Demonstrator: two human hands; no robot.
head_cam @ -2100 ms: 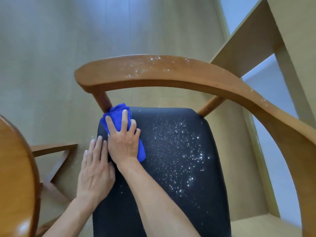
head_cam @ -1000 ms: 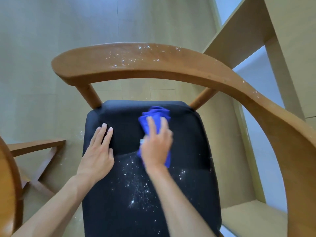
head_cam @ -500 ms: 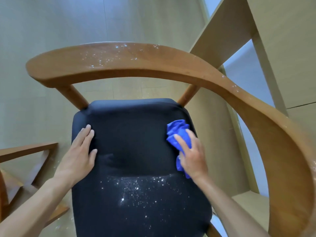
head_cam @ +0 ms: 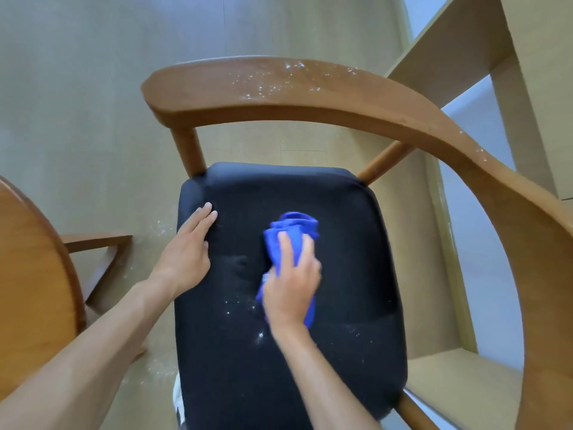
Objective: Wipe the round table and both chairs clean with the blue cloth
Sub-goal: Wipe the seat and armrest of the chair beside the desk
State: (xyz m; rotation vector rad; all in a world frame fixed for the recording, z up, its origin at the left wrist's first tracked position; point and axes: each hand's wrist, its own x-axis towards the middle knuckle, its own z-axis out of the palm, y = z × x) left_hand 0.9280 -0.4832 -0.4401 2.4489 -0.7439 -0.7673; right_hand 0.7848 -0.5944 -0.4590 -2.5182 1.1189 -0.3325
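Observation:
A wooden chair with a curved backrest rail [head_cam: 310,97] and a black padded seat [head_cam: 350,352] fills the view. My right hand [head_cam: 291,290] presses the bunched blue cloth [head_cam: 293,232] flat onto the middle of the seat. My left hand [head_cam: 186,256] lies flat, fingers together, on the seat's left edge. A few white specks remain on the seat beside my right wrist, and white specks dot the top of the backrest rail. The round table's wooden edge [head_cam: 34,290] shows at the left.
The table's wooden base struts [head_cam: 102,259] stand on the floor left of the chair, with white specks scattered on the floor [head_cam: 93,119] near them. A light wooden shelf unit [head_cam: 465,72] rises at the right, close behind the chair's rail.
My right hand swept the cloth from the seat's right edge back to its middle. Most white specks on the lower seat are gone. My left hand stayed on the left edge.

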